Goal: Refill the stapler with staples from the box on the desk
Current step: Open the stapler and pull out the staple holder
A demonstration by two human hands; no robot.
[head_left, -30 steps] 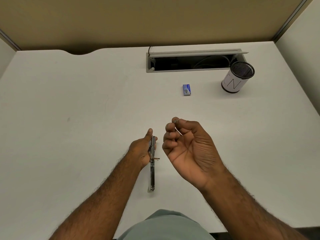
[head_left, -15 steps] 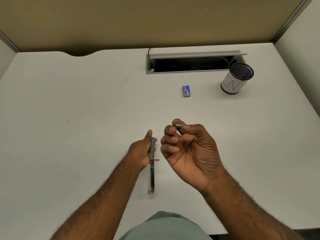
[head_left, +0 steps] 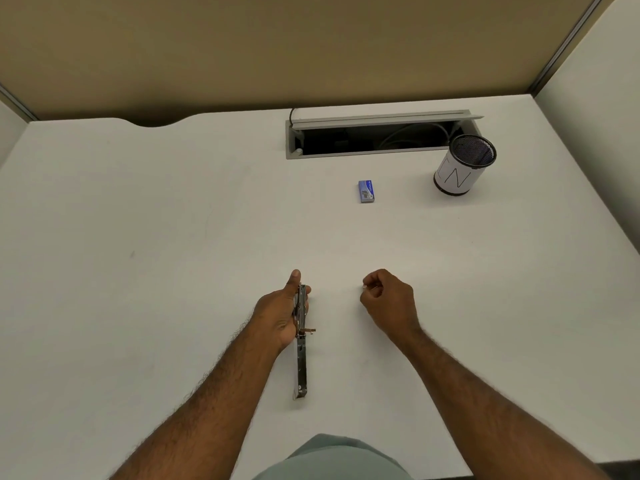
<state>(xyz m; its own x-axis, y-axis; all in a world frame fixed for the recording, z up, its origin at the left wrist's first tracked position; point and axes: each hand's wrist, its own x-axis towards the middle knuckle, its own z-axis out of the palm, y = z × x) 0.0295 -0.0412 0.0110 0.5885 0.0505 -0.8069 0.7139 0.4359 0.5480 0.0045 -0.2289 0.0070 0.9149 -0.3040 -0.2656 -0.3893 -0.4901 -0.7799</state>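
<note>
Pointing away, opened stapler (head_left: 300,341) lengthwise

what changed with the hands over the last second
The right hand dropped from raised, palm up, toward the desk, rolled knuckles up, its pinch unchanged on something small. The left hand kept its grip on the opened stapler. Staple box and mesh cup unmoved.

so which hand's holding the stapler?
The left hand grips the opened stapler; the right hand is apart, fingers pinched.
</note>
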